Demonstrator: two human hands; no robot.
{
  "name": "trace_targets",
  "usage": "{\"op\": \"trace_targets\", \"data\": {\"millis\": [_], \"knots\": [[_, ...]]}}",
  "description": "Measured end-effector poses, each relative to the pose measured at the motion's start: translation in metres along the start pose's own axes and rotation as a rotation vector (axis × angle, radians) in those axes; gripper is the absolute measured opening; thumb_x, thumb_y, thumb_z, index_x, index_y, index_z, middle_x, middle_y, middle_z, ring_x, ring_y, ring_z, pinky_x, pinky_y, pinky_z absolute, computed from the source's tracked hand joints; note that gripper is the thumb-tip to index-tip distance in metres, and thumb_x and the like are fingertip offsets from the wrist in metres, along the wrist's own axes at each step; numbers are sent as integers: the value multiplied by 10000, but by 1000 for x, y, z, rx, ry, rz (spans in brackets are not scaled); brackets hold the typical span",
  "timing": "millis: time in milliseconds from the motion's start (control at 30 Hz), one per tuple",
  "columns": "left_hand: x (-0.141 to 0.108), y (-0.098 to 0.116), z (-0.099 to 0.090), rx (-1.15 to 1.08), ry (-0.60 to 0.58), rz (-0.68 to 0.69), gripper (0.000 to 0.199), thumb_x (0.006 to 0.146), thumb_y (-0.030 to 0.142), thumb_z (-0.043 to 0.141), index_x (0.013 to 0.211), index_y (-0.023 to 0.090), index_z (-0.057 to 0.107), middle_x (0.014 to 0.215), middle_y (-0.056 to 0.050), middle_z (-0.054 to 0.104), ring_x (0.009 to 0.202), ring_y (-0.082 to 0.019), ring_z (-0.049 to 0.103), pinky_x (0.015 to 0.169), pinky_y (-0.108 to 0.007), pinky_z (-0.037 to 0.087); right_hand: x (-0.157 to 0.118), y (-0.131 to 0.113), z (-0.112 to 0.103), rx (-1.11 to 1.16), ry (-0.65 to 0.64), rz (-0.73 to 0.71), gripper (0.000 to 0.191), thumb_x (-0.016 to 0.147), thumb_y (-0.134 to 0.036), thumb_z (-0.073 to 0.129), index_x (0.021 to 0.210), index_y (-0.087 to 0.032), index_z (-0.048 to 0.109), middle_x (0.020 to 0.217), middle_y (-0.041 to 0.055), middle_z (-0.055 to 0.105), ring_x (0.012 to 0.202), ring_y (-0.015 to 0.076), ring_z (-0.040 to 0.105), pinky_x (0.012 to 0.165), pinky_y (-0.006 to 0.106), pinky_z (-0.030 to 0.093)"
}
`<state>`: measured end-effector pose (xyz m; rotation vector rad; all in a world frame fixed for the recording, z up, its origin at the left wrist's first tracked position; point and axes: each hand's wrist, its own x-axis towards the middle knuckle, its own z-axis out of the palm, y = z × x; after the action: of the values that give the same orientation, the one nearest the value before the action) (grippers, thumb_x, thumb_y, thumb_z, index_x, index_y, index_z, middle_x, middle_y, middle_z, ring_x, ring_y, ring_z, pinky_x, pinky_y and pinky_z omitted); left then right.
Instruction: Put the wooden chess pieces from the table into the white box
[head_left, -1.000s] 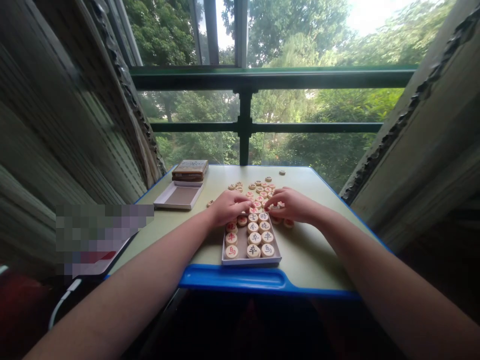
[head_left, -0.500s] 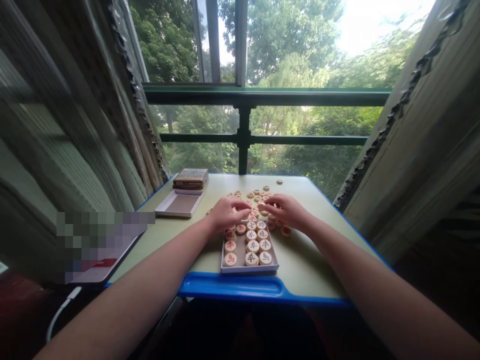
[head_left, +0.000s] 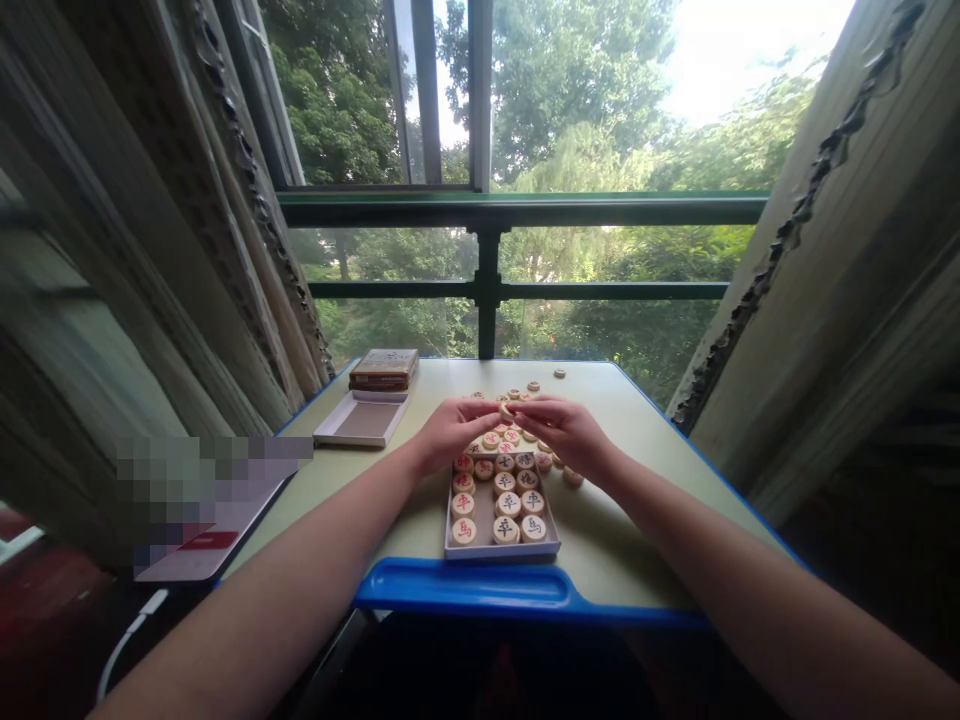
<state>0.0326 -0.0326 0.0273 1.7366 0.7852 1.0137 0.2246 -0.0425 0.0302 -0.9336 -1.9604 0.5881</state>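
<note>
Round wooden xiangqi pieces with red or dark carved characters stand in rows in a shallow white cardboard tray (head_left: 502, 552) below my hands. More loose pieces (head_left: 517, 396) lie on the table beyond them. My left hand (head_left: 455, 435) and my right hand (head_left: 562, 432) hover over the pile, their fingertips meeting around a wooden piece (head_left: 506, 411). I cannot tell whether either hand grips it. Several pieces under my palms are partly hidden.
A stacked brown box (head_left: 384, 368) and a white box lid (head_left: 352, 441) stand at the table's far left. The pale green table (head_left: 622, 520) has a blue edge and tray (head_left: 457, 585). A pixelated tablet (head_left: 210, 500) and white cable (head_left: 124, 645) lie left. A green-railed window is ahead.
My hands have drawn together until their fingertips meet above the pile. The whole view has tilted slightly upward, so the table sits lower in the frame.
</note>
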Motion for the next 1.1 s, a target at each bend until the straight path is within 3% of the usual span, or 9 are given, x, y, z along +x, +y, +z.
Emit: {"op": "trace_targets", "data": {"millis": [167, 367, 533, 700, 767, 967, 1100], "knots": [[-1, 5, -1, -95, -36, -82, 420, 687, 351, 679, 1038, 121, 666, 1014, -117, 683, 973, -233, 603, 863, -368, 447, -2, -3, 5, -21, 22, -22, 216, 785, -326, 586, 946, -193, 640, 829, 52, 681, 723, 142, 623, 666, 281, 505], [-1, 4, -2, -120, -75, -86, 427, 680, 374, 689, 1036, 138, 669, 1030, -116, 678, 990, -232, 597, 884, -372, 439, -5, -9, 4, -219, 32, -91, 331, 784, -286, 587, 1104, -209, 545, 747, 17, 648, 641, 116, 558, 644, 265, 471], [-3, 4, -3, -104, -102, -66, 426, 696, 386, 675, 1047, 145, 663, 1028, -106, 680, 988, -223, 600, 891, -363, 439, -4, -11, 0, -271, -1, -190, 188, 795, -309, 571, 939, -203, 630, 757, 31, 609, 627, 112, 512, 635, 255, 444], [-4, 6, -3, -99, -140, -64, 421, 686, 402, 679, 1027, 156, 673, 992, -97, 691, 963, -219, 610, 868, -351, 452, -4, -13, 0, -286, -26, -167, 199, 782, -322, 583, 924, -189, 619, 730, 25, 590, 632, 117, 493, 623, 251, 425], [-2, 5, -2, -86, -91, -74, 415, 689, 408, 673, 1012, 147, 678, 968, -101, 695, 943, -220, 615, 849, -351, 461, -4, -11, -2, -289, -13, -127, 210, 769, -329, 593, 915, -179, 612, 702, 16, 572, 622, 115, 481, 605, 242, 413], [6, -13, -8, 147, 339, -71, 388, 731, 412, 601, 973, 116, 672, 897, -114, 700, 832, -206, 634, 737, -333, 504, 3, 9, -17, -328, -98, 58, 209, 710, -303, 630, 864, -162, 622, 766, 23, 576, 657, 121, 479, 613, 241, 399], [9, -23, -16, 515, 367, -15, 280, 745, 315, 558, 912, 145, 705, 906, -98, 697, 861, -219, 627, 790, -343, 493, 5, 19, -23, -406, -174, 158, 195, 687, -311, 648, 820, -169, 646, 823, 38, 586, 727, 147, 505, 648, 256, 402]]}}
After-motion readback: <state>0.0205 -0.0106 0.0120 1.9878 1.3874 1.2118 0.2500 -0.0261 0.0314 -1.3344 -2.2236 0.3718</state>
